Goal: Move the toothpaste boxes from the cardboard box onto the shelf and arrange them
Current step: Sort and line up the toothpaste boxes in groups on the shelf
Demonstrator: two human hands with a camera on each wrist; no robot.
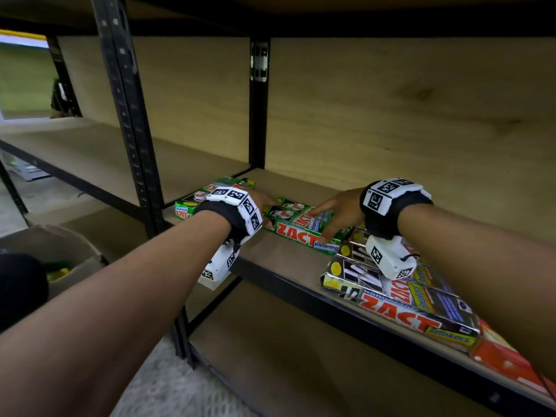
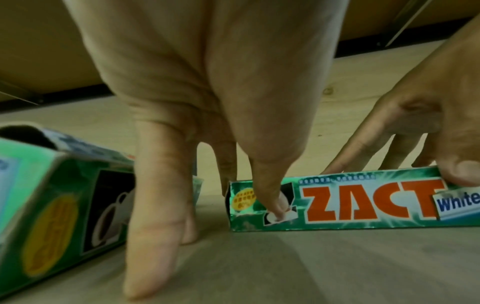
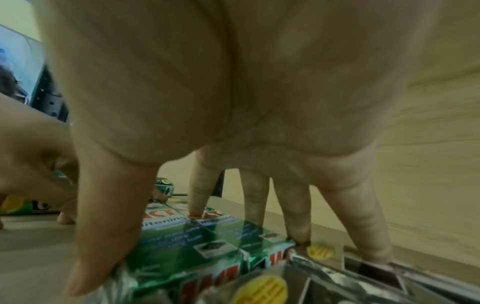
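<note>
Two green ZACT Whitening toothpaste boxes [image 1: 301, 227] lie flat side by side on the shelf board [image 1: 285, 266]. My left hand [image 1: 266, 206] is at their left end. In the left wrist view its straight thumb [image 2: 272, 197] presses the front face of the near green box [image 2: 363, 201], and other fingers reach down behind the end. My right hand [image 1: 331, 219] spreads over the right end, thumb on the front edge and straight fingers [image 3: 197, 195] resting on top. A further green box [image 1: 195, 201] lies left of my left wrist. The cardboard box [image 1: 69, 248] stands at the lower left.
Silver ZACT Smokers boxes [image 1: 400, 299] lie stacked under my right wrist, touching the green pair's right end. Red boxes [image 1: 505, 362] sit further right along the shelf edge. A black upright post [image 1: 132, 145] rises left of the hands. Behind the boxes the shelf board runs back to a wooden panel.
</note>
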